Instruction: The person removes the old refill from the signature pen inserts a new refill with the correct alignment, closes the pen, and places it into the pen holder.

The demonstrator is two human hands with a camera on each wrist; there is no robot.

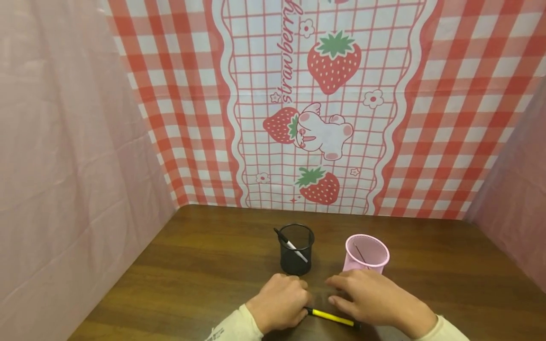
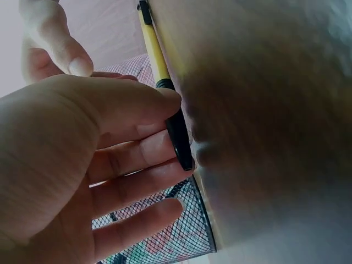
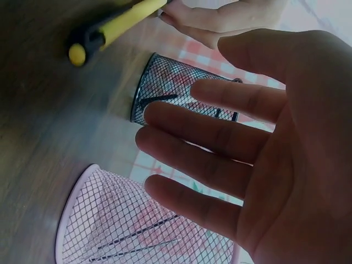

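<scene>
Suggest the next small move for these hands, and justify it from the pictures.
Probably raise the slim yellow-and-black pen with the left hand: that hand pinches its tapered black end, the open right hand holds nothing, and the pen lies lower than the round black mesh cup's rim.

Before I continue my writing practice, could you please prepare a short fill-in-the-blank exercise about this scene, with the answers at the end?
1. The left hand pinches a pen coloured black and ____.
2. The right hand holds ____.
3. In the head view, the black mesh pen holder stands to the ____ of the pink mesh pen holder.
4. A black-and-white pen leans inside the ____ holder.

Missing words: yellow; nothing; left; black.
</scene>
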